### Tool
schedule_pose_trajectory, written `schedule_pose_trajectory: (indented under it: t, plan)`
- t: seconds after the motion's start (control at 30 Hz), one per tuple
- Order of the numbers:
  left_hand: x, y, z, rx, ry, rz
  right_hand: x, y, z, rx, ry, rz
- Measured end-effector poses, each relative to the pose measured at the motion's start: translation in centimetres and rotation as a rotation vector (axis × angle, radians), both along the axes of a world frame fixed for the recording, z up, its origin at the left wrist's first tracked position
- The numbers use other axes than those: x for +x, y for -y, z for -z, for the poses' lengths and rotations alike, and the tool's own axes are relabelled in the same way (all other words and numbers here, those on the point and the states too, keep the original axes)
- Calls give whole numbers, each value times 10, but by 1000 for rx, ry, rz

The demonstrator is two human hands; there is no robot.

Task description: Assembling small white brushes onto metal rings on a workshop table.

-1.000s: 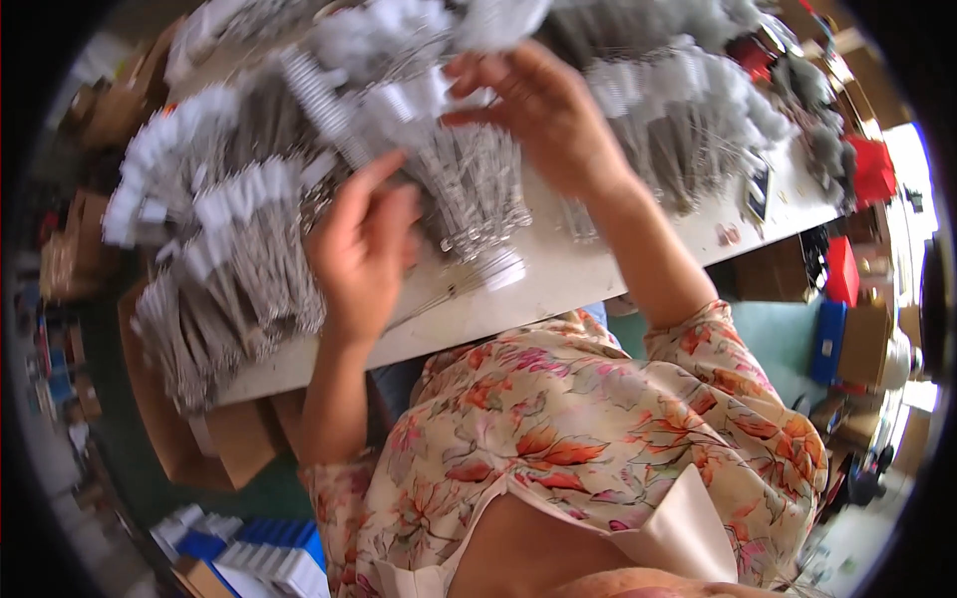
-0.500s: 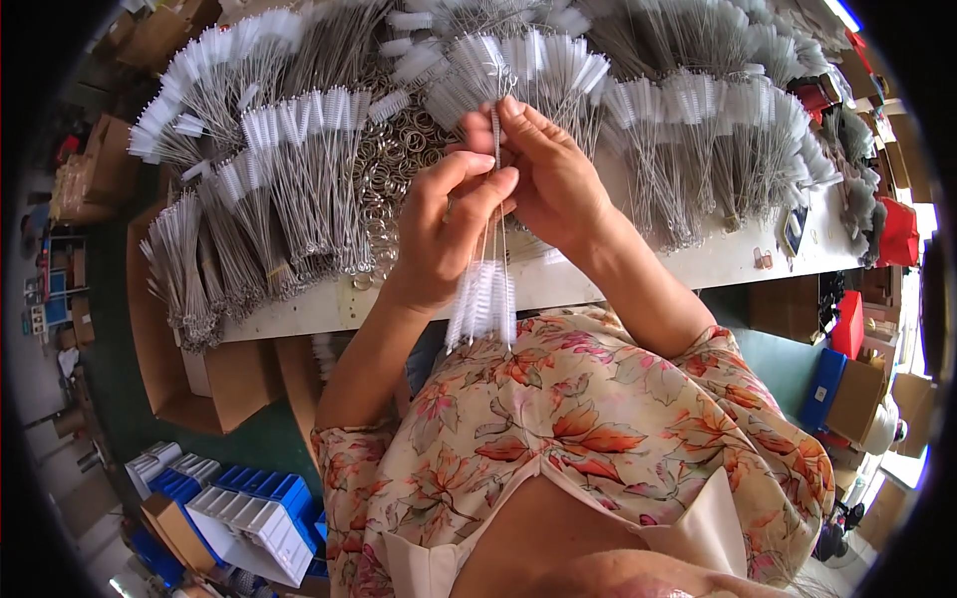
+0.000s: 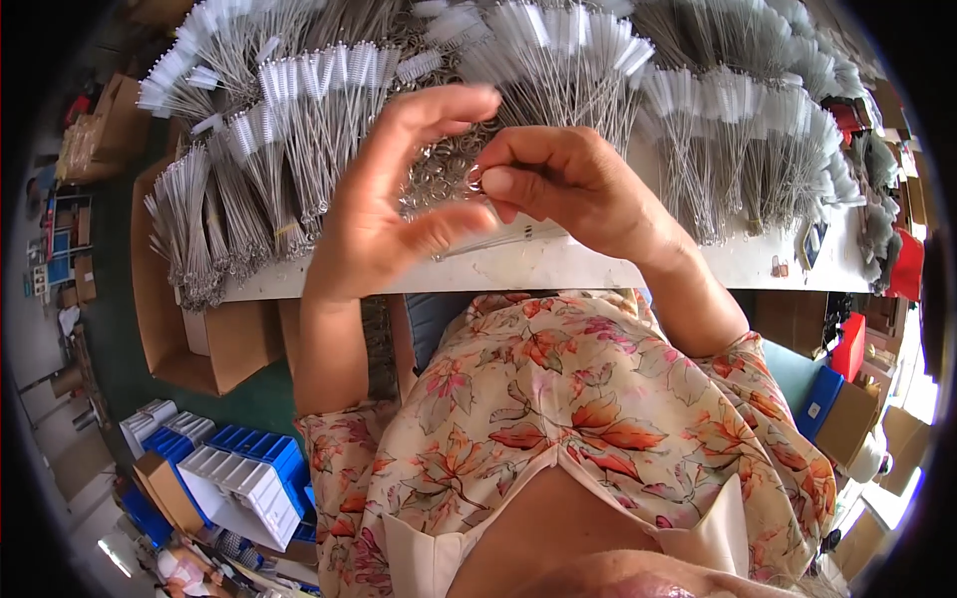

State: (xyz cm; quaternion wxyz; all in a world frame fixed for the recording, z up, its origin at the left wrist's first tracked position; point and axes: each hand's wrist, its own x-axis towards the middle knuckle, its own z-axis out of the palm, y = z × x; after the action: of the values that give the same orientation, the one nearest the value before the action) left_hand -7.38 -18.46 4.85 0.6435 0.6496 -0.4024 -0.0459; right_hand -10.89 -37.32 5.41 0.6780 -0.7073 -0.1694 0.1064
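Note:
My left hand (image 3: 384, 199) is raised over the table's near side, slightly blurred, with thumb and fingers spread wide and nothing between them. Facing it, my right hand (image 3: 573, 184) is closed in a pinch. A small shiny metal ring (image 3: 474, 180) shows at its fingertips, partly hidden by them. Behind and between the hands lies a heap of loose metal rings (image 3: 431, 179). Thin wire stems (image 3: 508, 235) lie on the table just below my right hand. Beyond it stands a fanned bunch of white-bristled wire brushes (image 3: 568, 60).
More bundles of wire brushes (image 3: 319, 130) crowd the left, and others (image 3: 738, 140) fill the right. The white table's front edge (image 3: 558, 274) runs before me. Below left are an open cardboard box (image 3: 239, 349) and blue and white plastic bins (image 3: 244, 478).
The brushes that hung from my hands are no longer held there. My left hand has opened and moved left, while my right has shifted right and lower. The view has shifted slightly.

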Motion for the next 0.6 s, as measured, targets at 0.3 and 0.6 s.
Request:
schedule_pose_trajectory:
  t: [0.3,0.6]
  plan:
    - [-37,10,19,128,539,-187,-21,31,-2,-108,-498,-337]
    - [-76,-36,105,883,74,-622,-87,113,72,-1414,225,-41]
